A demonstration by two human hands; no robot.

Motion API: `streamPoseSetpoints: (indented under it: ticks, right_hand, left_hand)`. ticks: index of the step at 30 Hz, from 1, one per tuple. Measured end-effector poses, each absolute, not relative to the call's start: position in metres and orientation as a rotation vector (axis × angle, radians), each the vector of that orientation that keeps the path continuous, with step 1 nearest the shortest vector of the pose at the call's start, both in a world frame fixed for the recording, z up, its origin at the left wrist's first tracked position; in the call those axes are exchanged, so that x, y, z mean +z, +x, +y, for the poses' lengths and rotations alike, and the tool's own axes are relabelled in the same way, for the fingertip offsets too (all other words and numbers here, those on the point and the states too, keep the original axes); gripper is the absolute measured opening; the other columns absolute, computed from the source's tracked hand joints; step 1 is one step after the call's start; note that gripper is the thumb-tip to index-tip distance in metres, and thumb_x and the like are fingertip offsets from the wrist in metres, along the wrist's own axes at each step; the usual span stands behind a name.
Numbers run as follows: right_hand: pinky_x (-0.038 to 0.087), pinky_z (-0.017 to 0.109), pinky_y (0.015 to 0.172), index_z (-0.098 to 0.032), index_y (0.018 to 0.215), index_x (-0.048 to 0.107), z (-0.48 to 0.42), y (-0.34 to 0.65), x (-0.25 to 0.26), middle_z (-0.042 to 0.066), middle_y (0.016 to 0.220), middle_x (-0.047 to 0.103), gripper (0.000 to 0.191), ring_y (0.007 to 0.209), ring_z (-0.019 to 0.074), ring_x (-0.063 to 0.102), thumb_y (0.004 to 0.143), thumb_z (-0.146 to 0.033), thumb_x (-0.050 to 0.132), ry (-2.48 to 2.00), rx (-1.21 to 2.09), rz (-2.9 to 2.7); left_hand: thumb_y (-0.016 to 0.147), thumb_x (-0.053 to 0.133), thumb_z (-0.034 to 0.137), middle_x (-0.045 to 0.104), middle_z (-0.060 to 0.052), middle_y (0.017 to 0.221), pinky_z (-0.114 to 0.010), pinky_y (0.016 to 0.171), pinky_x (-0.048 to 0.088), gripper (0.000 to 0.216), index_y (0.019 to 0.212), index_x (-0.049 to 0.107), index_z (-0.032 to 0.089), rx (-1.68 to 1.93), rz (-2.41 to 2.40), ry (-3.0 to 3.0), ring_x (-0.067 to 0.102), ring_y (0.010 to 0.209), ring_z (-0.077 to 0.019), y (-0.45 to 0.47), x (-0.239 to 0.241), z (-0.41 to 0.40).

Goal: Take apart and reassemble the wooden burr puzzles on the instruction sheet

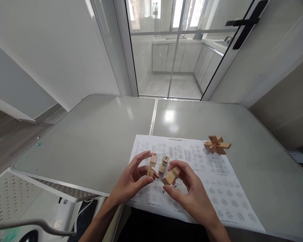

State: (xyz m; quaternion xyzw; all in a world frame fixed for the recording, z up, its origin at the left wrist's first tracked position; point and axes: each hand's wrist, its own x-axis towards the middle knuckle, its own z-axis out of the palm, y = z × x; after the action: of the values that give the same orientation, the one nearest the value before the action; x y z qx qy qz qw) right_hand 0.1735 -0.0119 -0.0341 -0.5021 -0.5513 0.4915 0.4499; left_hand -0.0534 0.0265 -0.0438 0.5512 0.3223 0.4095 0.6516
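Note:
My left hand (131, 176) is closed round a notched wooden puzzle piece (152, 164), with its thumb near the lower end and fingers along the left side. In my right hand (189, 188), a second wooden puzzle piece (171, 176) is gripped between thumb and fingers, tilted. Between the hands is a third notched piece marked "3" (163, 164), which seems to lie on the printed sheet (202, 195). An assembled wooden burr puzzle (217, 145) sits at the sheet's upper right corner, apart from both hands.
The sheet with puzzle diagrams lies on a grey folding table (111, 134), reaching its near edge. Beyond the table stands a glass door (176, 64) with a black handle (247, 23). A cable (35, 223) and a perforated white panel (10, 191) are at lower left.

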Motion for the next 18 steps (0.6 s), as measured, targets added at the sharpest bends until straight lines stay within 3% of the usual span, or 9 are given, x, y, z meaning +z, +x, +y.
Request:
streamPoseSetpoints:
  ticks: [2, 5, 8, 11, 14, 18]
  right_hand:
    - [0.056, 0.031, 0.07, -0.025, 0.109, 0.064, -0.0113, 0.1702, -0.0309, 0.003, 0.091, 0.067, 0.033, 0.078, 0.0198, 0.063, 0.095, -0.054, 0.071, -1.262, 1.278, -1.366]
    - [0.044, 0.026, 0.057, -0.023, 0.103, 0.062, -0.0113, 0.1668, -0.0297, -0.003, 0.071, 0.051, 0.04, 0.06, 0.0147, 0.046, 0.104, -0.062, 0.053, -1.288, 1.349, -1.339]
    - [0.048, 0.029, 0.064, -0.025, 0.132, 0.06, -0.0136, 0.1668, -0.0294, -0.001, 0.079, 0.052, 0.047, 0.067, 0.0169, 0.049, 0.108, -0.061, 0.044, -1.27, 1.415, -1.331]
    - [0.052, 0.033, 0.076, -0.029, 0.155, 0.046, -0.0153, 0.1689, -0.0288, -0.001, 0.084, 0.054, 0.052, 0.073, 0.0183, 0.053, 0.111, -0.056, 0.04, -1.166, 1.542, -1.386]
    - [0.052, 0.033, 0.076, -0.028, 0.149, 0.049, -0.0135, 0.1697, -0.0303, -0.001, 0.089, 0.058, 0.045, 0.07, 0.0157, 0.054, 0.112, -0.052, 0.041, -1.032, 1.598, -1.362]
    - [0.048, 0.029, 0.063, -0.024, 0.126, 0.058, -0.0089, 0.1688, -0.0335, 0.0, 0.089, 0.062, 0.038, 0.066, 0.0137, 0.054, 0.109, -0.056, 0.048, -1.034, 1.589, -1.313]
  left_hand:
    - [0.093, 0.08, 0.028, 0.046, -0.013, 0.161, -0.04, 0.092, 0.061, 0.066, 0.151, 0.05, 0.039, 0.932, 0.718, 1.252, 0.074, 0.1, -0.0204, -0.0513, -0.043, 0.025]
    - [0.092, 0.081, 0.029, 0.045, -0.014, 0.163, -0.042, 0.093, 0.061, 0.068, 0.152, 0.05, 0.038, 0.931, 0.747, 1.275, 0.073, 0.1, -0.0208, -0.0476, -0.0428, 0.0224]
    - [0.093, 0.081, 0.031, 0.047, -0.014, 0.161, -0.045, 0.095, 0.061, 0.067, 0.152, 0.05, 0.036, 0.931, 0.799, 1.298, 0.074, 0.101, -0.0218, -0.0445, -0.044, 0.0203]
    - [0.094, 0.079, 0.03, 0.048, -0.014, 0.16, -0.043, 0.096, 0.061, 0.064, 0.151, 0.05, 0.035, 0.96, 0.832, 1.299, 0.074, 0.103, -0.0219, -0.0429, -0.0466, 0.0199]
    - [0.094, 0.08, 0.029, 0.048, -0.013, 0.16, -0.041, 0.094, 0.061, 0.063, 0.149, 0.051, 0.035, 0.989, 0.83, 1.304, 0.074, 0.102, -0.0204, -0.0428, -0.0492, 0.0204]
    - [0.09, 0.084, 0.029, 0.049, -0.014, 0.16, -0.042, 0.093, 0.062, 0.069, 0.15, 0.05, 0.035, 0.994, 0.811, 1.321, 0.074, 0.097, -0.019, -0.0427, -0.0518, 0.0192]
